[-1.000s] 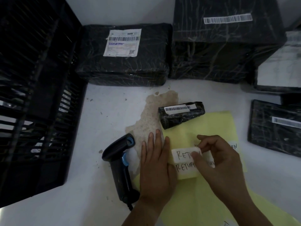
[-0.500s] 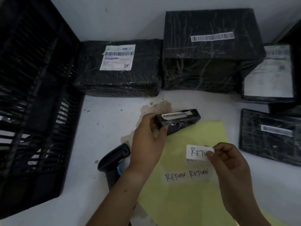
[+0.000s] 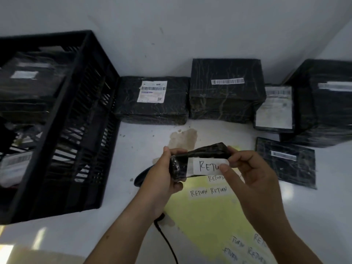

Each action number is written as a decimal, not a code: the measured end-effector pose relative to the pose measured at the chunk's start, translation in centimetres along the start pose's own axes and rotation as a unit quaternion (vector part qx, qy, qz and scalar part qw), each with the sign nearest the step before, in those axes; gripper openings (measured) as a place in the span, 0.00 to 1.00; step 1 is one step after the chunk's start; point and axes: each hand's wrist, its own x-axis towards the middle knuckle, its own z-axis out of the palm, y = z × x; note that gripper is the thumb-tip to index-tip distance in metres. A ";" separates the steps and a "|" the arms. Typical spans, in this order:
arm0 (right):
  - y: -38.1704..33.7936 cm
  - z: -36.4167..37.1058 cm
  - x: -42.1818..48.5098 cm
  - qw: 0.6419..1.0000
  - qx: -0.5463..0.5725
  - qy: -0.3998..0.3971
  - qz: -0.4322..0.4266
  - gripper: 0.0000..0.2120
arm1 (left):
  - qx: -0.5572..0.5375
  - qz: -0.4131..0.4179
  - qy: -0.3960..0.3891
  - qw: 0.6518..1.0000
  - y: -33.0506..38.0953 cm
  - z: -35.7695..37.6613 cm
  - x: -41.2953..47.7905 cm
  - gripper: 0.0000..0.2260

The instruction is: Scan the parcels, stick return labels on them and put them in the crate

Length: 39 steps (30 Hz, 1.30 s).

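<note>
"What have the fingers got?"

"The left hand (image 3: pixel 163 174) curls round one end of a small black film-wrapped parcel (image 3: pixel 207 151). The right hand (image 3: pixel 253 174) pinches the other end, its thumb pressing a white paper label handwritten RETURN (image 3: pixel 207 165) onto the parcel's face."

"And where's the parcel?"

"Held above the pale yellow backing sheet (image 3: pixel 205 216) on the white table (image 3: pixel 142 149), right of the black slatted plastic crate (image 3: pixel 76 130)."

Dim white wall (image 3: pixel 171 25), white table (image 3: pixel 141 155) — perhaps stained.
</note>
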 end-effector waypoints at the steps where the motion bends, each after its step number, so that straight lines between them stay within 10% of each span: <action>1: -0.5 0.0 -0.3 1.000 -0.012 -0.004 -0.004 0.06 | -0.037 -0.010 -0.016 0.999 0.3 0.0 -0.6 0.23; 28: -5.7 1.4 -1.1 0.964 -0.202 0.069 -0.161 0.08 | 0.038 0.115 -0.078 0.990 2.4 0.7 -6.1 0.14; 39: -6.7 1.2 -0.4 0.993 -0.094 0.043 -0.062 0.31 | 0.068 0.156 -0.083 0.982 3.4 1.7 -6.4 0.13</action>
